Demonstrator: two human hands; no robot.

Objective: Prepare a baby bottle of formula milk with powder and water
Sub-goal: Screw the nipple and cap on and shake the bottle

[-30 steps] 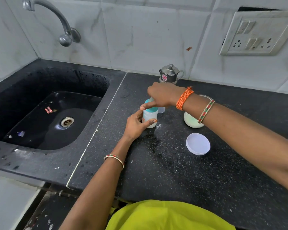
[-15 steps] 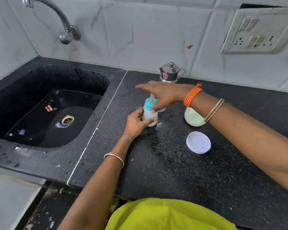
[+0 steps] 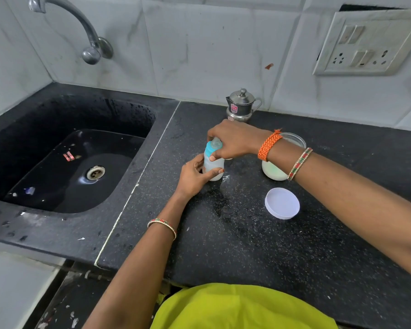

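— Both our hands are gripping the baby bottle [image 3: 212, 166]: our left hand [image 3: 195, 178] is wrapping its fingers and thumb round the pale body, and our right hand [image 3: 233, 141] is curling over the blue collar [image 3: 210, 149] and teat from above.

— Where are we keeping it?

— Upright on the dark worktop [image 3: 247, 245], right of the sink [image 3: 69, 162], with the open powder jar [image 3: 277, 168] just to its right and the jar's white lid [image 3: 282, 203] lying nearer us. A small steel pot [image 3: 242, 106] is standing at the far wall.

— How are we judging its handling?

— Light and small, we think, with a stiff plastic wall that may be slippery if wet. The teat is looking soft, so we are taking the collar for turning and the body low down for steadying. Tipping it before the collar is seated could be spilling milk.
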